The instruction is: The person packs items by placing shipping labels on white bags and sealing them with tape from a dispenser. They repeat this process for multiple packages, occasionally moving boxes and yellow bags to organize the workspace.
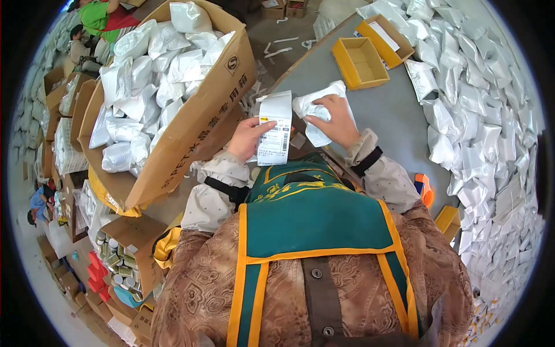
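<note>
My left hand (247,139) pinches the edge of a printed shipping label (275,130), a long white strip with a barcode and a small yellow mark, held upright in front of my apron. Just to its right, my right hand (335,120) is closed on a white plastic mailer bag (325,97), its fingers over the wrinkled front. The bag overlaps the near edge of the grey table (376,127). Label and bag are side by side at chest height, with a narrow gap between them.
A large cardboard box (214,98) full of white packages stands at my left. Two small yellow boxes (359,62) are at the table's far end. White parcels (462,115) pile up along the right. An orange tape dispenser (425,189) lies near my right elbow. Other people (101,20) are at the far left.
</note>
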`<move>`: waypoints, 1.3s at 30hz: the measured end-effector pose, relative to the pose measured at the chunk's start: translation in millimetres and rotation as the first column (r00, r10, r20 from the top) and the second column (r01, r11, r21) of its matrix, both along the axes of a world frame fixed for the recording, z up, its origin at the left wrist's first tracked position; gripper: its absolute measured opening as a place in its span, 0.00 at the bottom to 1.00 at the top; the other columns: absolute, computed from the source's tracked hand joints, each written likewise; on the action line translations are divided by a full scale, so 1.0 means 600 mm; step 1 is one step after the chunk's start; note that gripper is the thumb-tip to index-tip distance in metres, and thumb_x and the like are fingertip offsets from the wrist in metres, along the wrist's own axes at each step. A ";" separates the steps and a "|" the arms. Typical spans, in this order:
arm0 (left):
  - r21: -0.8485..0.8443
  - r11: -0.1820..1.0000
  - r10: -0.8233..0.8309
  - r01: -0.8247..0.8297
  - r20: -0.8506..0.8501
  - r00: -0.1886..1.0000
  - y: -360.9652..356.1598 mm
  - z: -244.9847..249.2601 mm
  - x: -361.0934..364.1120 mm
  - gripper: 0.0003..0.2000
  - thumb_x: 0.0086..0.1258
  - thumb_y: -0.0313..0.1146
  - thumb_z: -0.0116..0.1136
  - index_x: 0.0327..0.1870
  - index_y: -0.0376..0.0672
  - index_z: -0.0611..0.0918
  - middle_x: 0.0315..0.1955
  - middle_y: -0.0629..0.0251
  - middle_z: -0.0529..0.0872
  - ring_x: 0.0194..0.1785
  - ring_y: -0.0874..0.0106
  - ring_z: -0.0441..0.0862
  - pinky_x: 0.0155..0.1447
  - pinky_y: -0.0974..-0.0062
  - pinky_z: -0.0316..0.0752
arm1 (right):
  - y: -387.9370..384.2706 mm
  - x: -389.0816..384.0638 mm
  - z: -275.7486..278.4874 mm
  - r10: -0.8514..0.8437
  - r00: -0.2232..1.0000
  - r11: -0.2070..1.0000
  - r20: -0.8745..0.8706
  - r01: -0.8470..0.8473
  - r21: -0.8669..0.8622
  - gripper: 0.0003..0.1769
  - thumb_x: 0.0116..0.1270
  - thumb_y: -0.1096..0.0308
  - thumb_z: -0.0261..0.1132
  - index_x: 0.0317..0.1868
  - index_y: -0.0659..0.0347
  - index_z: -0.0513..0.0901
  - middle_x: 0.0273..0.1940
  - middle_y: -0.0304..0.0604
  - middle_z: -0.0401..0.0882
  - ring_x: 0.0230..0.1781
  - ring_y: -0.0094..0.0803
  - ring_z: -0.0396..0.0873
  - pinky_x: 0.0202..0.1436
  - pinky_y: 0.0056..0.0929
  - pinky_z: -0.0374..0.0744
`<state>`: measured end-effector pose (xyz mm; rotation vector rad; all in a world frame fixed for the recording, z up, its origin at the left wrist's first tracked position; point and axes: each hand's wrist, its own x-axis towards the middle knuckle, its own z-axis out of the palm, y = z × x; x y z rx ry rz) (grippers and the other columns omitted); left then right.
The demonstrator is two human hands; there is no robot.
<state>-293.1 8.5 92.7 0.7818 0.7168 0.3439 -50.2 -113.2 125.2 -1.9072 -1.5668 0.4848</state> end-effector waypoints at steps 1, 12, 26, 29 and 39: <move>-0.009 1.000 -0.005 0.005 0.005 1.000 -0.001 0.006 -0.001 0.13 0.66 0.30 0.65 0.47 0.30 0.82 0.38 0.58 0.87 0.38 0.71 0.86 0.44 0.73 0.81 | 0.014 -0.040 0.003 -0.028 0.986 0.998 -0.165 0.038 0.058 0.21 0.58 0.54 0.73 0.40 0.66 0.84 0.45 0.51 0.83 0.51 0.42 0.77 0.53 0.37 0.74; 0.139 0.984 -0.105 0.111 -0.045 0.993 -0.062 0.013 -0.013 0.16 0.60 0.23 0.67 0.49 0.33 0.82 0.42 0.60 0.88 0.43 0.71 0.85 0.49 0.72 0.80 | 0.088 -0.078 0.008 -0.146 0.806 0.977 -0.573 0.210 0.046 0.11 0.63 0.68 0.69 0.35 0.70 0.82 0.26 0.37 0.80 0.27 0.19 0.73 0.32 0.22 0.72; 0.227 0.968 -0.086 0.110 -0.113 0.990 -0.076 0.000 -0.051 0.12 0.66 0.27 0.64 0.49 0.36 0.84 0.42 0.65 0.88 0.42 0.77 0.84 0.49 0.76 0.78 | 0.085 -0.089 0.028 0.054 0.995 0.924 -0.087 -0.017 0.383 0.14 0.58 0.65 0.72 0.41 0.64 0.83 0.37 0.45 0.80 0.38 0.39 0.77 0.44 0.33 0.76; 0.272 0.946 -0.126 0.174 -0.184 0.975 -0.073 0.003 -0.054 0.11 0.68 0.27 0.62 0.49 0.37 0.83 0.41 0.67 0.87 0.42 0.79 0.82 0.48 0.77 0.77 | 0.048 -0.121 0.053 0.496 0.859 0.814 0.125 -0.511 0.276 0.18 0.52 0.62 0.74 0.42 0.61 0.83 0.39 0.43 0.80 0.43 0.43 0.75 0.47 0.36 0.76; 0.358 0.845 -0.361 0.398 -0.168 0.917 -0.043 -0.004 -0.052 0.10 0.67 0.25 0.58 0.47 0.33 0.83 0.38 0.66 0.87 0.42 0.79 0.81 0.47 0.77 0.76 | 0.051 -0.112 -0.004 0.567 0.823 0.811 0.027 -0.564 0.154 0.14 0.61 0.59 0.69 0.40 0.62 0.87 0.33 0.43 0.84 0.37 0.36 0.78 0.43 0.33 0.77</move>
